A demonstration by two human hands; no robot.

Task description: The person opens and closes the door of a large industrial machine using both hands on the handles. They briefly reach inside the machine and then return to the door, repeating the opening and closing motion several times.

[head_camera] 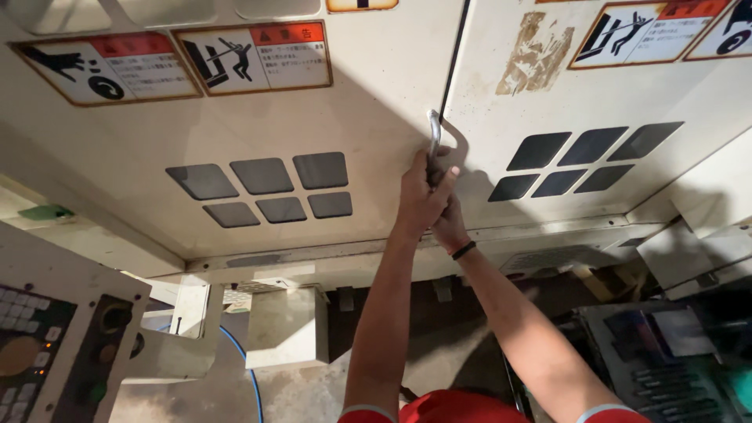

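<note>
Both your hands are up at the centre of the frame, stacked on the metal door handle (433, 137) that sits at the seam between two cream machine doors. Your left hand (421, 196) is clenched around the lower part of the handle, thumb pressed up along it. Your right hand (450, 225), with a dark wristband (464, 250), is tucked just beneath and against the left; it looks closed, but whether it grips the handle itself or braces the other hand is hidden. Two hands on one small bar suits a heavy panel. The left door (258, 125) and right door (595, 102) each carry a cluster of dark window panes and orange-headed warning stickers near the top edge. A control panel (47, 345) with buttons lies at lower left.
</note>
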